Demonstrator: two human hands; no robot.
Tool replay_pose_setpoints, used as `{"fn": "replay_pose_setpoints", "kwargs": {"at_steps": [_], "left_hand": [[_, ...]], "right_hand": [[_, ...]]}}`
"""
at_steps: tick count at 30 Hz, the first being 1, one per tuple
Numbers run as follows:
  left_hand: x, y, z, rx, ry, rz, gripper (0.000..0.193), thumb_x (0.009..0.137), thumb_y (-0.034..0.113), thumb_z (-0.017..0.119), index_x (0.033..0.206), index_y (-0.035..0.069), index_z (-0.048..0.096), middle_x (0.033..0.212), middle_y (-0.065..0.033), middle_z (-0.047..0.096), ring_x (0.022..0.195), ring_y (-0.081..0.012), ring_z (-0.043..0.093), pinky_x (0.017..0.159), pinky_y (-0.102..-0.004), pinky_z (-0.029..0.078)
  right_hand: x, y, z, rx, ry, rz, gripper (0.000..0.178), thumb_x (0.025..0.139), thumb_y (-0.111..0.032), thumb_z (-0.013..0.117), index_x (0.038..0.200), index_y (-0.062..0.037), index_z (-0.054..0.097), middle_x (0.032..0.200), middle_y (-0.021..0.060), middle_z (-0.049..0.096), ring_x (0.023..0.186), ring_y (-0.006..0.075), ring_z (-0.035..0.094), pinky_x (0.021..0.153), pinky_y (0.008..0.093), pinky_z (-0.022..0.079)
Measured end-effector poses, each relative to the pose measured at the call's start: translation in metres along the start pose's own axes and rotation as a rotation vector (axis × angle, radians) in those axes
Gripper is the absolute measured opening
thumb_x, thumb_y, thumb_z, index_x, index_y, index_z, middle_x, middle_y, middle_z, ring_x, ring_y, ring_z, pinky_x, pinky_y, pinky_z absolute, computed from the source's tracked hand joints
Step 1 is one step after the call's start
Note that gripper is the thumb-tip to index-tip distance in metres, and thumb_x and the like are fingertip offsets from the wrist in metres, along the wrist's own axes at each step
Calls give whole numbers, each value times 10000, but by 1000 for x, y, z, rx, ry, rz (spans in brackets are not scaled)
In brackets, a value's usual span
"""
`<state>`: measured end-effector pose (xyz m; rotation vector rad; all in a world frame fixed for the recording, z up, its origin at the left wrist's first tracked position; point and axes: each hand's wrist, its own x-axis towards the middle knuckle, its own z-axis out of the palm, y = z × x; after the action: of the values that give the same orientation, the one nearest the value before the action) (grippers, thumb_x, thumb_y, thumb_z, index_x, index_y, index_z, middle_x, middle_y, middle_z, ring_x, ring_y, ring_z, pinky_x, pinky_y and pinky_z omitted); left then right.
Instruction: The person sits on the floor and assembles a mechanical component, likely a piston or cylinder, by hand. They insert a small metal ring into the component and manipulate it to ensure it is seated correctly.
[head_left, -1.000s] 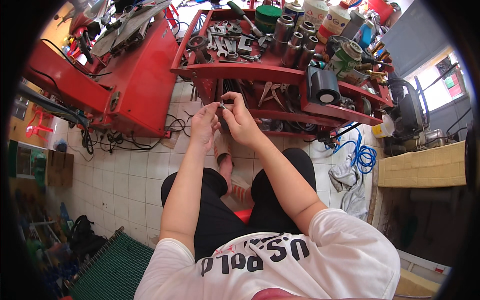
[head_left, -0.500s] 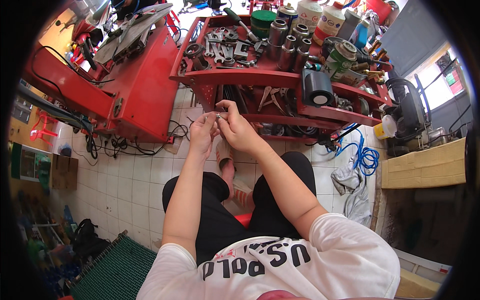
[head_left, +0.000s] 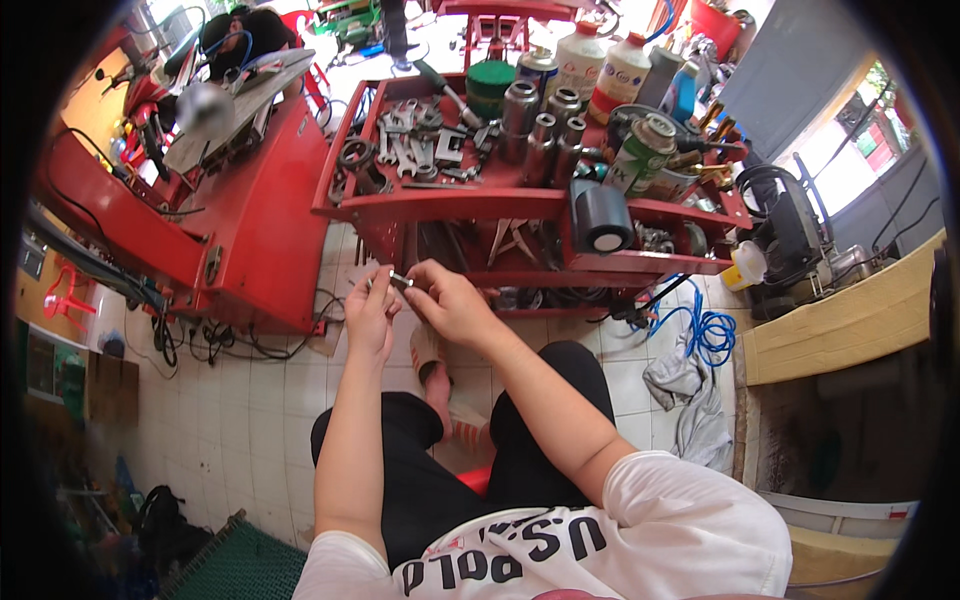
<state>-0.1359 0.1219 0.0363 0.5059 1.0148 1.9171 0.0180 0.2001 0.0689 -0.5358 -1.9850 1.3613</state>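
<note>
A small, slim piece (head_left: 401, 281), silvery with a darker part, sits between the fingertips of the left hand (head_left: 368, 315) and the right hand (head_left: 450, 303), in front of the red cart (head_left: 450, 206); its finer shape is too small to tell. Both hands are closed in a pinch on it. Bold dark lettering crosses the white shirt (head_left: 690, 510), upside down in this view. On the cart, a green can (head_left: 640, 158) and two white bottles (head_left: 618, 77) bear printed labels, their small print unreadable.
</note>
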Motion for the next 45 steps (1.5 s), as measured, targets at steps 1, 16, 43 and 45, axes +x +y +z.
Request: {"fn": "replay_pose_setpoints", "kwargs": {"at_steps": [1,16,43,45], "left_hand": [[2,-1,-1,16,10,9,134,1036,167,648,1069,38,657,675,85,409,563,-24,332,543,-228,290],[-3,2,8,261,49,52,202,996,200,713,1081,17,718,686,77,494,570,-25,379,541,-223,323],[-5,-1,14,514,133,100,276,1007,225,703,1175,9,677,878,27,632,639,-9,489,541,-170,368],[-3,2,9,518,131,90,273,1009,219,699,1172,1,676,871,25,631,634,-12,488,533,-176,364]], "right_hand": [[1,-1,0,29,9,32,222,949,-130,681,1105,6,600,915,190,701,818,311,701,744,385,533],[-3,8,5,124,-37,45,234,1067,-192,517,949,1,578,735,51,623,676,127,561,648,314,478],[-10,19,4,263,-33,103,229,1073,-234,499,1011,-27,576,725,25,590,585,112,539,545,296,462],[-8,17,3,266,-23,107,234,1072,-246,506,1032,-29,586,730,37,597,576,108,540,540,298,467]]}}
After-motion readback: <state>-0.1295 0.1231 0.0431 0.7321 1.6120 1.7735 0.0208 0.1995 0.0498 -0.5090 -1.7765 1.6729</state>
